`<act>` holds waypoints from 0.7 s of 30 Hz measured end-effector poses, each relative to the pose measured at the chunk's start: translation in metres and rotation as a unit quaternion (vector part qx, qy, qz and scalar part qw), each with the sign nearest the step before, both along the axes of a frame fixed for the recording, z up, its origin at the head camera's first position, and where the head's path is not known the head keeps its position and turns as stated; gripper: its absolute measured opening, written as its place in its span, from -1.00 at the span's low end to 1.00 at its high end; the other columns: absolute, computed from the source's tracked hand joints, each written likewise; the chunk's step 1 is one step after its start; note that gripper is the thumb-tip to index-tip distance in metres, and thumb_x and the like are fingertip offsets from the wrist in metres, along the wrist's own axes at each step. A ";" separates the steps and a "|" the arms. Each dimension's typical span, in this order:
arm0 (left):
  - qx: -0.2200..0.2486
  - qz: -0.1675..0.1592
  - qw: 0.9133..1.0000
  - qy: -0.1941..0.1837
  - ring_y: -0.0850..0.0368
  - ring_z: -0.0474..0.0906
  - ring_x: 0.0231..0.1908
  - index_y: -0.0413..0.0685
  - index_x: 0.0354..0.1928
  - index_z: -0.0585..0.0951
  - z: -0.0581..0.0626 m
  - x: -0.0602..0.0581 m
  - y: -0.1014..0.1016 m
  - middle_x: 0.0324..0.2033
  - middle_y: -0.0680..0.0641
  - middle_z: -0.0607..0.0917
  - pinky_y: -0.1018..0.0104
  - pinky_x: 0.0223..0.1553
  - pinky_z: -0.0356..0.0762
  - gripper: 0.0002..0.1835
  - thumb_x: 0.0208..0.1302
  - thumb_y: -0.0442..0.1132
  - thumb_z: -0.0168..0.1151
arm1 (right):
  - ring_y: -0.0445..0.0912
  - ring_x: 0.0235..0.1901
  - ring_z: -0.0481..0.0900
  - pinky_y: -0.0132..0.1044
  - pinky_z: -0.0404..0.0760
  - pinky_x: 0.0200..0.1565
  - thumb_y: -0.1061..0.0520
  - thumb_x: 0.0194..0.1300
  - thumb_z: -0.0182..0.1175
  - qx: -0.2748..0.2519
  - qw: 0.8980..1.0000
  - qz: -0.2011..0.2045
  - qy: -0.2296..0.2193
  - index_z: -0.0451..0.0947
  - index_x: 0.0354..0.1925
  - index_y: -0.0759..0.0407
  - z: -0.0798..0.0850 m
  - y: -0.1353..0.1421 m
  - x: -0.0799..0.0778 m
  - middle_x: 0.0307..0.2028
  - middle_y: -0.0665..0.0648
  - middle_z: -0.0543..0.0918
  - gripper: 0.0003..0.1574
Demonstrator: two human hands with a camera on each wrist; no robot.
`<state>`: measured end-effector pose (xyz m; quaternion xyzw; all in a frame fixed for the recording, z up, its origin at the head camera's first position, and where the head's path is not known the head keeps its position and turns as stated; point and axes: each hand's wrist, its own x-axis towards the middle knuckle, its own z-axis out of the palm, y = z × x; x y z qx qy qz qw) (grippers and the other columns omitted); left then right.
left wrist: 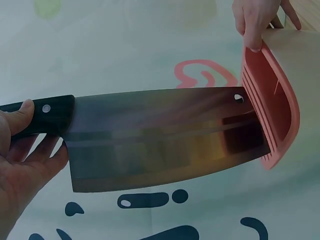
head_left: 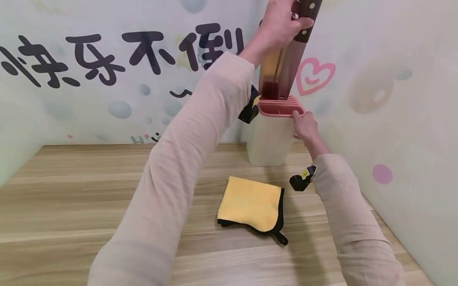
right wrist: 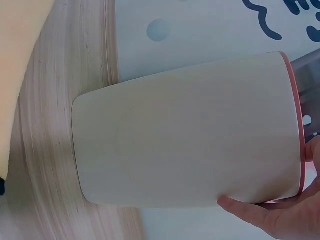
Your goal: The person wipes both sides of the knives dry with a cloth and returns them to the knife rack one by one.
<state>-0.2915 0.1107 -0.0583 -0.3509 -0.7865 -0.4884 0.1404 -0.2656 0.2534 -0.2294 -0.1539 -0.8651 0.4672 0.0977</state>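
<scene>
My left hand [head_left: 280, 24] grips the dark riveted handle of a cleaver [left wrist: 160, 140], with thumb and fingers round it. The broad steel blade points down, its tip end at the slotted pink top [head_left: 280, 104] of a white knife block [head_left: 270, 139]. In the left wrist view the blade's end overlaps the slots, and nearly all of the blade shows outside. My right hand [head_left: 307, 126] pinches the pink rim at the block's right side, thumb on top, while a finger lies along the white wall in the right wrist view. The block stands upright on the table.
A folded yellow cloth [head_left: 250, 204] with black edging and a loop lies on the wooden table [head_left: 89, 206] in front of the block. Behind is a printed wall [head_left: 143, 99] with dark characters; another wall [head_left: 404, 119] rises close on the right.
</scene>
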 end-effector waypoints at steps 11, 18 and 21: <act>-0.004 -0.001 1.000 -0.010 0.24 0.40 0.02 -0.05 0.15 0.31 -0.006 -0.001 0.005 0.05 -0.02 0.43 0.63 -0.02 0.32 -0.55 0.20 -0.30 0.09 | 0.14 0.07 0.29 -0.07 0.49 -0.04 -0.11 0.31 -0.34 0.022 1.000 0.004 -0.018 -0.05 0.18 0.41 0.002 -0.010 0.000 0.09 0.38 0.24 -0.30; -0.006 -0.004 1.000 -0.010 0.28 0.38 0.01 -0.02 0.16 0.31 -0.006 0.003 0.013 0.05 0.01 0.44 0.65 -0.01 0.30 -0.53 0.18 -0.28 0.09 | 0.14 0.03 0.31 -0.10 0.52 -0.09 -0.11 0.30 -0.35 0.037 0.999 -0.009 -0.018 -0.03 0.16 0.42 0.002 -0.009 0.003 0.06 0.40 0.26 -0.31; -0.004 -0.002 1.000 -0.015 0.30 0.36 0.05 0.01 0.18 0.30 -0.007 0.003 0.017 0.08 0.03 0.42 0.66 0.01 0.27 -0.52 0.19 -0.27 0.08 | 0.13 0.03 0.31 -0.11 0.52 -0.10 -0.10 0.30 -0.35 0.040 0.999 -0.009 -0.017 -0.03 0.16 0.42 0.003 -0.007 0.004 0.06 0.39 0.26 -0.30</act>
